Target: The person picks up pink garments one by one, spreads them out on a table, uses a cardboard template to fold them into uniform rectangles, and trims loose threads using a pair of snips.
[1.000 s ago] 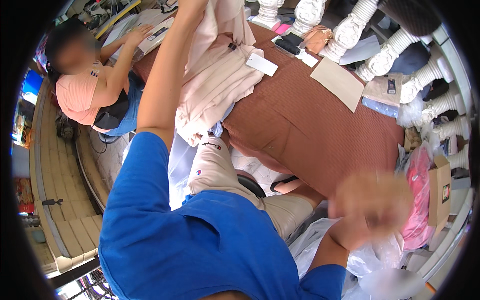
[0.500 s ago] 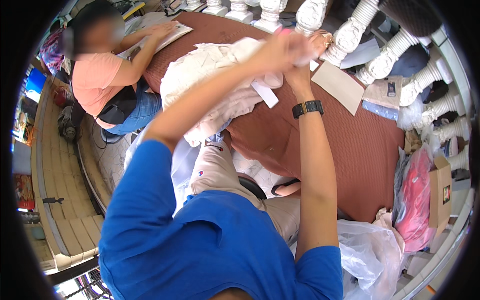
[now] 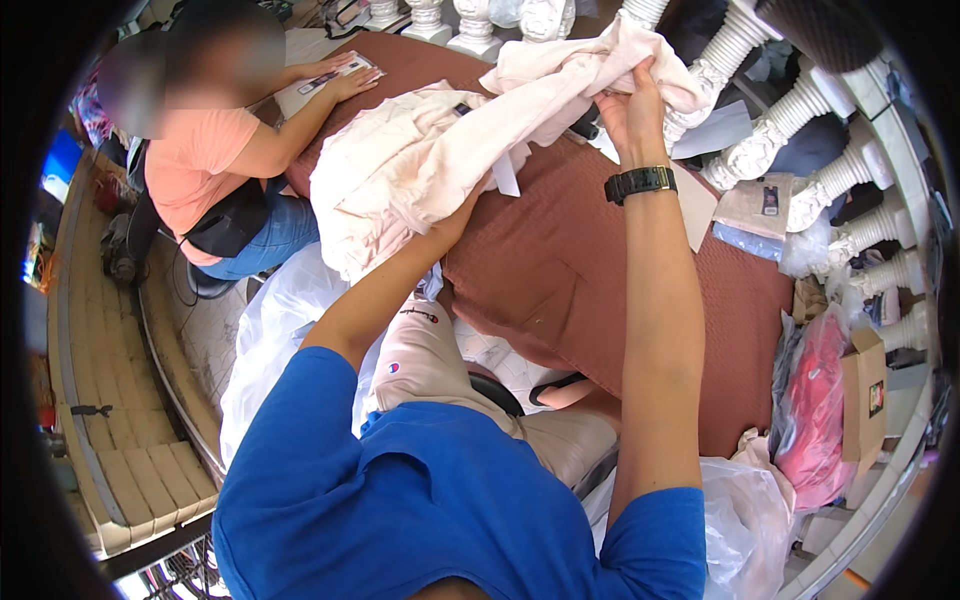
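Note:
A pale pink garment [image 3: 560, 85] stretches across the brown table cover from the pile toward the far right, its exact kind hidden by its folds. My right hand [image 3: 636, 112], wearing a black watch, grips its far end, holding it raised near the white balusters. At the other end, my left hand [image 3: 457, 218] reaches under the cloth beside the pile, with its fingers covered. Several more pale pink garments are heaped in a pile [image 3: 365, 150] at the left, one with a dark tag. Part of a white card [image 3: 507, 178] shows beneath the stretched cloth.
A co-worker in a peach shirt [image 3: 208, 150] sits at the left, both hands on a flat packed item [image 3: 325, 85]. Folded packets [image 3: 755, 208] lie at the right edge. Beyond are a red bagged item [image 3: 815, 410], a cardboard box [image 3: 865, 400] and clear plastic bags [image 3: 735, 510].
My hands were blurred and close together at the far side. Now the left has come back to the pile, and a pink garment is stretched between it and my right hand.

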A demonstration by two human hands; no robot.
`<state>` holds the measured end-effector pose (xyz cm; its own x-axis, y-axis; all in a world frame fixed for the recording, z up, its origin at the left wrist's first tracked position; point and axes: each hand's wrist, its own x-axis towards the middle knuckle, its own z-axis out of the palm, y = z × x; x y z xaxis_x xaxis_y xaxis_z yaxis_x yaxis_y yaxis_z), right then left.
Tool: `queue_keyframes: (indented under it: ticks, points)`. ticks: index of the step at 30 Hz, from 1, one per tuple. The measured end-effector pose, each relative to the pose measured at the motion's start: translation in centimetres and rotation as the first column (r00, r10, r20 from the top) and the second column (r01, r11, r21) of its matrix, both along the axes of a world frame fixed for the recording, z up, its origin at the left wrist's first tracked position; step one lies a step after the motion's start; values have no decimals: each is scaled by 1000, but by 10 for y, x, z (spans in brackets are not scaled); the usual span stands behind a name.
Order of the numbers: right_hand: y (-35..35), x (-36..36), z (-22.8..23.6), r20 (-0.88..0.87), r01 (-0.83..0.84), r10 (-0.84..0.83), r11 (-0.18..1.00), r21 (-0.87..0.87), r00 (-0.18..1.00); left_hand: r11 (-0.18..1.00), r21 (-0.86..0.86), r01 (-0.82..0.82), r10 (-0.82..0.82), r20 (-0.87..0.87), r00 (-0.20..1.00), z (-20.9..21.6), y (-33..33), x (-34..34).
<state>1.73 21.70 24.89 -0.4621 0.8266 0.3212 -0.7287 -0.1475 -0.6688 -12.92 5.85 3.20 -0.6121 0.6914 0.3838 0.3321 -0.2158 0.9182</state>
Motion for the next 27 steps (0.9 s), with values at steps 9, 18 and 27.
queue_keyframes:
  ticks: [9, 18, 27]
  points:
    - [50, 57, 30, -152, 273, -260, 960, 68, 953, 904, 138, -404, 230, -955, 188, 25, 3, -29]
    - [23, 149, 104, -174, 458, -427, 856, 238, 888, 922, 53, -383, 121, -980, 157, -34, 29, -42]
    - [2, 286, 91, 35, 328, -337, 932, 152, 941, 220, -131, 967, -843, 473, 256, 105, -47, 115]
